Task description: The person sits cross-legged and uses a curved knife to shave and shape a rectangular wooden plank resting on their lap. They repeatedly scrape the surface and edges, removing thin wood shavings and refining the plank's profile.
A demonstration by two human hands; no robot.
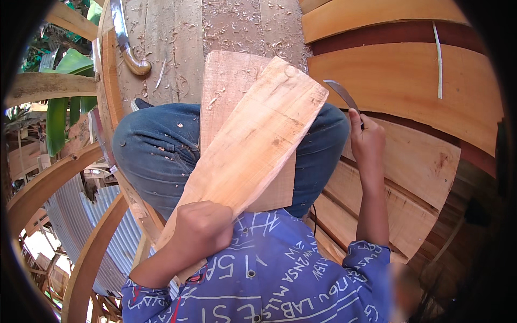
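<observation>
A long pale wooden plank (253, 134) lies slantwise across my lap, its wide end pointing away to the right. My left hand (204, 223) is closed around the near part of this plank, close to my shirt. Beneath it rests a second, wider board (229, 81), partly covered by the plank. My right hand (367, 134) grips a knife with a curved blade (342, 92), raised beside the plank's right side and apart from it. The knife's handle is mostly hidden in my fist.
A large blade with a curved wooden handle (134, 62) lies at the far left on the plank floor (177, 32), among wood shavings. Orange-brown boards (393, 70) line the right side. Curved wooden rails (51, 89) stand at the left, with corrugated metal sheets (78, 215) beyond.
</observation>
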